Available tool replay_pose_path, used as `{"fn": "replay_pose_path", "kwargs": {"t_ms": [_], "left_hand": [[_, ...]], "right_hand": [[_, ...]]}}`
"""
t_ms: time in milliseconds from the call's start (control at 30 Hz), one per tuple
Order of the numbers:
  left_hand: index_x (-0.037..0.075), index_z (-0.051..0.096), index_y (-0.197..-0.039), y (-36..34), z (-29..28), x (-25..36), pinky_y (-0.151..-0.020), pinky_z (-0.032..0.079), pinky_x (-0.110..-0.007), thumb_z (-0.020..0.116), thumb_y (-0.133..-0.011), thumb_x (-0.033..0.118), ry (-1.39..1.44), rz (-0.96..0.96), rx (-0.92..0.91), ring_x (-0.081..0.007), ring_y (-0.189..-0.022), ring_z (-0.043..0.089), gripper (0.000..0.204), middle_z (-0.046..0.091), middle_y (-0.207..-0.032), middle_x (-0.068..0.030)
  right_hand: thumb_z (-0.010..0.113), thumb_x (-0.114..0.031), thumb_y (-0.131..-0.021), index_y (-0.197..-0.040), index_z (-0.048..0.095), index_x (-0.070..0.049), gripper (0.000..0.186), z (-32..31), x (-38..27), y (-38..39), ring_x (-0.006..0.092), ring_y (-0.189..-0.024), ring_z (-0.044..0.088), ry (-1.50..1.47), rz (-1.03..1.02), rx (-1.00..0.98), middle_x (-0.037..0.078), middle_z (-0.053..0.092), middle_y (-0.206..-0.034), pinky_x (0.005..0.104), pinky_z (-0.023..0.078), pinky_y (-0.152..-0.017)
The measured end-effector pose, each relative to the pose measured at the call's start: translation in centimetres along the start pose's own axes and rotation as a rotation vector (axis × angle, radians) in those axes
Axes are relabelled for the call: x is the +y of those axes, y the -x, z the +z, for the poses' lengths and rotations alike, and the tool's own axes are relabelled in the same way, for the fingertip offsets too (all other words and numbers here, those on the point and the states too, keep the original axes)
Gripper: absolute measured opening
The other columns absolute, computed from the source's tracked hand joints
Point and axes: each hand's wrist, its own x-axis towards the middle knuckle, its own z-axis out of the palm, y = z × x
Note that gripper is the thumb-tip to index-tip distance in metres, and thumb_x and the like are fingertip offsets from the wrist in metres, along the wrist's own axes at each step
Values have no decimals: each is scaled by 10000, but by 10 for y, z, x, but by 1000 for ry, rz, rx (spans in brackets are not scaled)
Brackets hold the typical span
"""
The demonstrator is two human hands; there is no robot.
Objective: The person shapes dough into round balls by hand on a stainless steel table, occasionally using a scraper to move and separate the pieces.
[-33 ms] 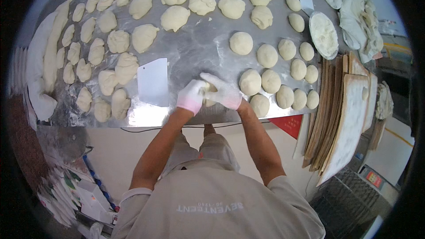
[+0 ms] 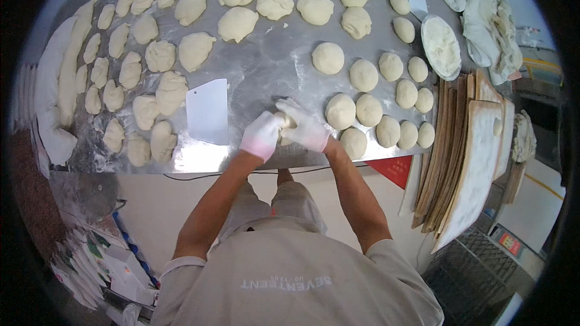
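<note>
Close to the near edge of the metal table, my left hand (image 2: 262,135) and my right hand (image 2: 307,128), both in white gloves, close around a piece of dough (image 2: 287,122). The gloves cover most of it. Just left of my left hand lies a white flat scraper (image 2: 207,112). Smooth round dough balls (image 2: 341,111) sit in loose rows beside my right hand. Rougher, unshaped dough lumps (image 2: 171,92) lie to the left of the scraper, and more lumps (image 2: 275,3) spread along the far side.
A long dough strip (image 2: 71,66) lies beside white cloth at the far left. On the right are a bowl of flour (image 2: 441,47), a second scraper (image 2: 417,3) and crumpled cloths (image 2: 490,21). Wooden boards (image 2: 462,157) stand stacked against the table's right end.
My hands have shifted very slightly around the dough, with the right fingers a little farther right. The rest of the table looks the same.
</note>
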Motion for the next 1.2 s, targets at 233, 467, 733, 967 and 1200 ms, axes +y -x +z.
{"fn": "replay_pose_path", "kwargs": {"t_ms": [233, 467, 733, 967, 1200], "left_hand": [[95, 643, -1021, 0, 22, 13, -798, 501, -420, 576, -865, 162, 54, -211, 148, -362, -908, 628, 183, 648, -971, -151], [87, 628, -953, 25, 33, -12, -843, 494, -382, 529, -865, 104, 457, -326, 55, -330, -944, 636, 133, 651, -987, -154], [52, 591, -1202, 27, -90, -21, -971, 446, -427, 694, -811, 334, -424, -502, 413, -351, -1097, 572, 493, 593, -1200, -177], [57, 563, -1249, 38, -79, -24, -929, 468, -469, 762, -713, 379, -716, -479, 444, -394, -1082, 575, 657, 586, -1170, -214], [-3, 664, -1082, 32, -105, -27, -862, 492, -394, 750, -753, 383, -31, -782, 340, -317, -1003, 651, 515, 681, -1079, -208]], "right_hand": [[650, -131, -784, -1254, 574, -23, 488, 24, 35, 1, 420, -1282, 465, 632, -295, 335, 238, 533, -1335, 466, 383, -1065], [638, -171, -821, -1184, 587, -61, 383, 25, 20, 21, 391, -1200, 529, 808, -231, 206, 243, 527, -1299, 454, 439, -980], [627, -97, -732, -1040, 642, -64, 310, 32, 1, 29, 353, -1119, 571, 850, -363, 296, 164, 595, -1183, 451, 465, -935], [600, -129, -766, -1201, 528, 46, 474, 128, -24, 33, 409, -1296, 413, 464, -198, -57, 241, 482, -1333, 465, 331, -1106], [533, -132, -847, -1298, 468, 48, 490, 140, -17, 13, 402, -1303, 408, 381, -215, -131, 261, 456, -1359, 467, 311, -1115]]}}
